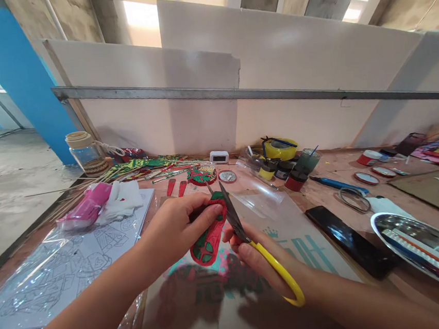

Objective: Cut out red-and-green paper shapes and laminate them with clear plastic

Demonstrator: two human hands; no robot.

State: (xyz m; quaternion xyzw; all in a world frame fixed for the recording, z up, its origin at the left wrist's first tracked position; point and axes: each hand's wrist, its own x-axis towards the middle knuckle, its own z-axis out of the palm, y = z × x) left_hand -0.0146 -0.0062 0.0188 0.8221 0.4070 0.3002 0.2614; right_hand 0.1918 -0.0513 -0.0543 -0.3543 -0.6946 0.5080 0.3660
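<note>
My left hand (193, 216) pinches a small flat red piece with green patches (204, 251), holding it by its upper end above the board. Yellow-handled scissors (274, 265) are in my right hand (248, 244), with the blades pointing up and away from me. The blades stand apart, at the piece's top right edge; whether they touch it I cannot tell. Beneath both hands lies a plastic-covered board (172, 314) with green printed lettering and pink and teal smears. Two small red pieces (182, 189) lie beyond my left hand.
On the left are line-drawn sheets (60, 283) under plastic, a pink packet (87, 205) and a glass jar (86, 154). Paint pots (294, 179) and a yellow tape roll (280, 149) stand at the back. A black phone (347, 240) and a steel bowl (380, 221) are on the right.
</note>
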